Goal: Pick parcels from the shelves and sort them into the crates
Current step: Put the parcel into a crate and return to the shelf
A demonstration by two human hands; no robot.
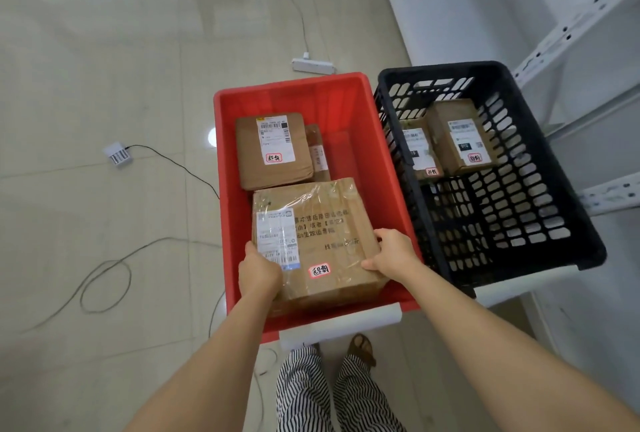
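Hands (pixel 325 267) gripping parcel (pixel 322 223), underside hidden

Two crates, one red (pixel 367 140) and one black (pixel 540 168); five parcels (pixel 322 234); two hands (pixel 259 270).

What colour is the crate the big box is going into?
Red. The head view shows the red crate beside a black crate.

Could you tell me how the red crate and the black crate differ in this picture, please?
The red crate has solid walls; the black crate has slotted, see-through walls. The red crate holds three parcels, the black crate two smaller ones at its far end. Both hands, left and right, grip the taped box in the red crate; nothing reaches into the black one. Both stand side by side and hold brown labelled parcels.
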